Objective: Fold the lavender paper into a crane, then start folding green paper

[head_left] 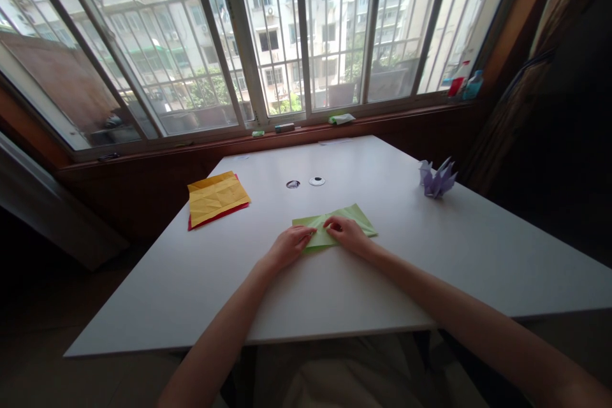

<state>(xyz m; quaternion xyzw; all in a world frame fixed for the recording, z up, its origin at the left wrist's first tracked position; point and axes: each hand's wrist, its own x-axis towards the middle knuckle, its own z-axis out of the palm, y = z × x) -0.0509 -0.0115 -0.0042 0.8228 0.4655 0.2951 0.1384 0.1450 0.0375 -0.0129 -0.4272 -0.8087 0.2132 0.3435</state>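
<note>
2 bare hands press on a folded sheet of light green paper (354, 215) lying flat on a white table (430, 268). The right hand (348, 233) rests on the middle of the sheet, fingers curled, its fingertips (331, 224) pushing down along a raised fold. The left hand (289, 246) lies flat on the sheet's near left corner, fingers together and pointing toward the right hand; the 2 hands almost touch. Neither hand lifts the paper; both hold it down against the tabletop.

The green paper is thin and matte, folded into a long, slanted strip with crisp edges, and it sits near the table's centre, a little toward the person.

To the left, well apart, lies a small stack of square sheets (216, 199): yellow on top, orange behind, red showing at the bottom edge. At the far right edge stands a folded purple paper figure (437, 180) with pointed wings. 2 small round holes (305, 182) mark the tabletop beyond the green sheet.

The table is smooth and plain. Behind it runs a dark wooden sill (306, 134) carrying a few small objects, with bottles (465, 84) at its right end. Above it, a wide barred window (287, 32) shows pale apartment buildings and some greenery. A dark curtain (540, 89) hangs at the right.
</note>
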